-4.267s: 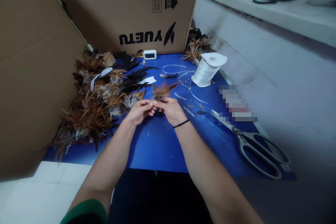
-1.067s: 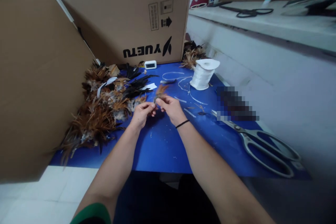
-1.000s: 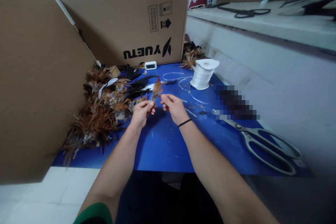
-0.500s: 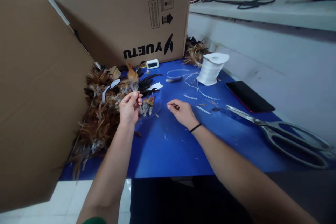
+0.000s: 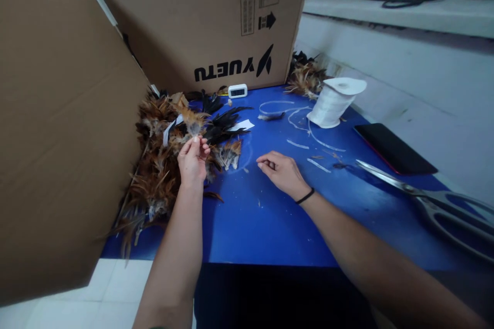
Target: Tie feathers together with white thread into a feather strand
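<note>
My left hand (image 5: 193,159) pinches the pale base of a small brown-orange feather tuft (image 5: 193,119) between thumb and fingertips. Behind it lie black feathers (image 5: 226,123) on the blue table. My right hand (image 5: 281,170), a black band at its wrist, is closed with fingertips together above the tabletop; whatever it may hold is too small to make out. Between the hands sits a little row of short feather tufts (image 5: 229,155), with a faint clear arc on the table beside it. A large heap of brown feathers (image 5: 154,175) spreads left of and behind my left hand.
Cardboard walls (image 5: 185,20) rise at the back and left. On the blue table (image 5: 266,231) stand a white ribbon spool (image 5: 332,105) and a small digital timer (image 5: 237,91). A dark phone (image 5: 395,148), large scissors (image 5: 420,193) and clear strip pieces (image 5: 318,165) lie to the right.
The camera's view has shifted, so most things appear further right. The feather tuft in my left hand has turned, its tips now leaning sideways. My right hand keeps its closed shape.
</note>
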Tool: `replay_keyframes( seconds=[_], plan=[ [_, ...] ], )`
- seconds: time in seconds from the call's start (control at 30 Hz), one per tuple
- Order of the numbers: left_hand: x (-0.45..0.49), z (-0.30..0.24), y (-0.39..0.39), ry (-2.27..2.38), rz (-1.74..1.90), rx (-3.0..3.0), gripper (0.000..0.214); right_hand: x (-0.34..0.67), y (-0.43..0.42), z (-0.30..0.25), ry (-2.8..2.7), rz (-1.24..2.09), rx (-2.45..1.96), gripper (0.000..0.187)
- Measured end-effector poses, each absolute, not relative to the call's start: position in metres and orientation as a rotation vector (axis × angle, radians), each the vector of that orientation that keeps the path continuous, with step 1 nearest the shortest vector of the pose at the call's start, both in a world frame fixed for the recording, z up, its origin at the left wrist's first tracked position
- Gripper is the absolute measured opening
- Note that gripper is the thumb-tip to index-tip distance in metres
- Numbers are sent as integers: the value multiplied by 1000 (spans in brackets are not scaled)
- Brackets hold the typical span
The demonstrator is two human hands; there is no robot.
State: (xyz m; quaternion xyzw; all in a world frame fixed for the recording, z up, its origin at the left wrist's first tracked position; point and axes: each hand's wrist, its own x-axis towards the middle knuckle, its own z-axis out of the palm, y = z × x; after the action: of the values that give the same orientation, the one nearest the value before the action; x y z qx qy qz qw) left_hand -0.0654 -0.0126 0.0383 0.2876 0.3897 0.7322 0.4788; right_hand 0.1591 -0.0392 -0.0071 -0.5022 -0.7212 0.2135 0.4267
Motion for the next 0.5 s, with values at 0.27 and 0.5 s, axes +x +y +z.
replay_keyframes(
  seconds=[0.27,0.5],
  plan=[
    [-77,38,-8,934,1832,623,13,124,-42,1,-1932,638,-1141,13],
    [-77,40,-9,839,1840,649,11,73,-15,16,-2140,483,-1360,14]
  ],
)
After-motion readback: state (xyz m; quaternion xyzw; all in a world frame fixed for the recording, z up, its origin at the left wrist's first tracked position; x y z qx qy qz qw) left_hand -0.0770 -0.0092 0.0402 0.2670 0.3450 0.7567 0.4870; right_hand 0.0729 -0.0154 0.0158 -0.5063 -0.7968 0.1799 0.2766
